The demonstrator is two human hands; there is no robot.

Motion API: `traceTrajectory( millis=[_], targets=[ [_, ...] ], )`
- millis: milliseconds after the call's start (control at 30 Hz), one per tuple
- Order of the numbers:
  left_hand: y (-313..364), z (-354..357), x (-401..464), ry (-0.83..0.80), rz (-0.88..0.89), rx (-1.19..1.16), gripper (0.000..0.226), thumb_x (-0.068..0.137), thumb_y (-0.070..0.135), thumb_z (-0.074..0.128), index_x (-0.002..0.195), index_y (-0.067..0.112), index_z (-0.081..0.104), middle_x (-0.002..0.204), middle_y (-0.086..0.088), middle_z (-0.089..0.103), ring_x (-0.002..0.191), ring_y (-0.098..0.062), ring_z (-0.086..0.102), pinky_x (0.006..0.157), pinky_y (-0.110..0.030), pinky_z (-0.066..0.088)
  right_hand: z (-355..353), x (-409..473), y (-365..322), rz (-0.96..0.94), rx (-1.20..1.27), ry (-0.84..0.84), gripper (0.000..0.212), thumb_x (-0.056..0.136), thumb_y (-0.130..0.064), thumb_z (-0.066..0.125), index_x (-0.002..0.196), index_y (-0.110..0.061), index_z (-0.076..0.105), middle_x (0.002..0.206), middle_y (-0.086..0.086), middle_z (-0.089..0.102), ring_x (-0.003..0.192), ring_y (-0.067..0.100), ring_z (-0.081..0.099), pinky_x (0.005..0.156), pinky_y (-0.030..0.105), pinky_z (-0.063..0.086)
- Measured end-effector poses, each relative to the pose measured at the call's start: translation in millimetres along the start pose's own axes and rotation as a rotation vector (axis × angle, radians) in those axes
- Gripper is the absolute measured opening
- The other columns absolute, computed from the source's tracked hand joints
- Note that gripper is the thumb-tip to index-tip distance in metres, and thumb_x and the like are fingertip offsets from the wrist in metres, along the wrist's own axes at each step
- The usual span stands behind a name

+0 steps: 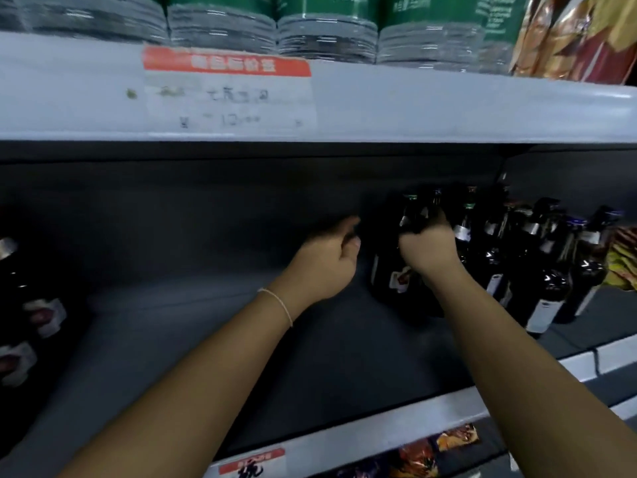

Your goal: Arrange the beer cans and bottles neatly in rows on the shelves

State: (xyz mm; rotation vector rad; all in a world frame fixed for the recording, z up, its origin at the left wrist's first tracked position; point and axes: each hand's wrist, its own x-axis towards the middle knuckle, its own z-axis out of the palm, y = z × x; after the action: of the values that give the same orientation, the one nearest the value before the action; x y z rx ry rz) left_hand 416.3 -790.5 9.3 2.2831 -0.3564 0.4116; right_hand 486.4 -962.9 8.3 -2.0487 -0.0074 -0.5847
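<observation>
Dark glass beer bottle (pixel 393 270) with a white and red label stands upright on the grey metal middle shelf (pixel 213 339), at the left end of a cluster of dark, glossy, slim-necked bottles (pixel 537 270) packed toward the right. Your right hand (pixel 427 246) clamps round the neck of that bottle, fingers curled over it near the cap. Your left hand (pixel 327 260) sits just beside it to the left, fingers loosely curled; blur and shadow hide whether it touches the glass, so its grip can't be told. A thin pale bracelet (pixel 275 301) circles your left wrist. More dark bottles with red and white labels (pixel 20 322) stand at the far left edge. The shelf floor between the two groups is flat, matte and open. The white upper shelf lip (pixel 448 108) carries a blurred red-topped price tag (pixel 227 88); green-labelled shrink-wrapped packs (pixel 324 25) rest above. Shiny orange snack bags (pixel 586 36) crowd the right edge.
</observation>
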Motion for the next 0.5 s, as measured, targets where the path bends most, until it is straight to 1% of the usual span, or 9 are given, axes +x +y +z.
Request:
traceTrajectory(
  millis=[67, 100, 133, 167, 200, 267, 333, 433, 500],
  targets=[
    [3.5, 7.4, 6.8, 0.01, -0.028, -0.012, 0.044, 0.102, 0.023, 0.041, 0.146, 0.02, 0.038, 0.142, -0.005, 0.05, 0.129, -0.02, 0.048, 0.108, -0.026, 0.037, 5.9, 16.0, 8.8, -0.026, -0.101, -0.033, 0.021, 0.087, -0.009, 0.057, 0.107, -0.003, 0.061, 0.105, 0.015, 0.067, 0.1, 0.032, 0.063, 0.074, 0.02, 0.045],
    [5.2, 10.4, 9.4, 0.022, -0.033, -0.011, 0.043, 0.102, 0.021, 0.041, 0.146, 0.018, 0.038, 0.142, -0.006, 0.05, 0.129, -0.02, 0.047, 0.107, -0.024, 0.036, 8.6, 21.4, 12.7, -0.032, -0.156, -0.068, 0.022, 0.089, -0.01, 0.055, 0.106, 0.0, 0.062, 0.105, 0.017, 0.067, 0.1, 0.033, 0.063, 0.066, 0.01, 0.038],
    [6.4, 13.4, 11.1, 0.034, -0.031, -0.008, 0.043, 0.102, 0.02, 0.041, 0.145, 0.016, 0.039, 0.142, -0.007, 0.05, 0.129, -0.021, 0.047, 0.106, -0.023, 0.036, 13.4, 28.4, 19.0, -0.039, -0.184, -0.094, 0.027, 0.089, -0.014, 0.052, 0.106, 0.003, 0.062, 0.104, 0.018, 0.067, 0.1, 0.033, 0.062, 0.059, 0.006, 0.033],
    [7.3, 16.0, 12.5, 0.04, -0.029, -0.006, 0.043, 0.102, 0.018, 0.041, 0.145, 0.014, 0.039, 0.142, -0.008, 0.05, 0.129, -0.021, 0.048, 0.105, -0.022, 0.036, 16.5, 32.9, 23.3, -0.054, -0.196, -0.107, 0.034, 0.088, -0.02, 0.049, 0.107, 0.004, 0.062, 0.104, 0.018, 0.067, 0.099, 0.033, 0.063, 0.056, 0.007, 0.031],
    [7.3, 18.5, 13.2, 0.04, -0.032, -0.007, 0.043, 0.102, 0.018, 0.042, 0.145, 0.013, 0.04, 0.142, -0.008, 0.05, 0.129, -0.021, 0.048, 0.104, -0.021, 0.035, 19.7, 37.1, 28.2, -0.058, -0.21, -0.117, 0.039, 0.087, -0.024, 0.046, 0.11, 0.004, 0.061, 0.105, 0.018, 0.067, 0.1, 0.033, 0.064, 0.06, 0.012, 0.032],
    [5.7, 21.7, 14.2, 0.037, -0.05, -0.006, 0.044, 0.102, 0.018, 0.043, 0.145, 0.013, 0.039, 0.142, -0.008, 0.051, 0.128, -0.021, 0.049, 0.103, -0.02, 0.035, 23.4, 38.4, 32.7, -0.056, -0.218, -0.112, 0.041, 0.089, -0.026, 0.045, 0.116, 0.003, 0.059, 0.109, 0.018, 0.066, 0.103, 0.034, 0.063, 0.065, 0.021, 0.034],
    [1.6, 23.0, 14.1, 0.033, -0.068, 0.002, 0.046, 0.101, 0.018, 0.045, 0.146, 0.015, 0.038, 0.142, -0.007, 0.05, 0.128, -0.021, 0.049, 0.106, -0.023, 0.037, 25.8, 38.5, 36.2, -0.086, -0.24, -0.107, 0.047, 0.089, -0.031, 0.04, 0.115, 0.002, 0.061, 0.11, 0.018, 0.066, 0.105, 0.035, 0.062, 0.066, 0.023, 0.032],
    [-6.6, 23.6, 11.3, 0.014, -0.088, 0.014, 0.049, 0.099, 0.019, 0.048, 0.147, 0.016, 0.036, 0.143, -0.007, 0.05, 0.127, -0.021, 0.049, 0.107, -0.032, 0.041, 26.0, 36.0, 36.7, -0.146, -0.28, -0.038, 0.028, 0.091, -0.019, 0.053, 0.111, -0.002, 0.063, 0.109, 0.014, 0.068, 0.104, 0.033, 0.063, 0.071, 0.019, 0.031],
    [-12.6, 23.6, 7.4, 0.012, -0.105, 0.013, 0.051, 0.098, 0.019, 0.051, 0.147, 0.015, 0.036, 0.143, -0.008, 0.049, 0.127, -0.022, 0.05, 0.106, -0.034, 0.042, 26.1, 30.2, 33.2, -0.173, -0.238, 0.004, 0.028, 0.09, -0.022, 0.059, 0.113, -0.006, 0.064, 0.106, 0.01, 0.069, 0.102, 0.03, 0.064, 0.07, 0.018, 0.032]
  ],
)
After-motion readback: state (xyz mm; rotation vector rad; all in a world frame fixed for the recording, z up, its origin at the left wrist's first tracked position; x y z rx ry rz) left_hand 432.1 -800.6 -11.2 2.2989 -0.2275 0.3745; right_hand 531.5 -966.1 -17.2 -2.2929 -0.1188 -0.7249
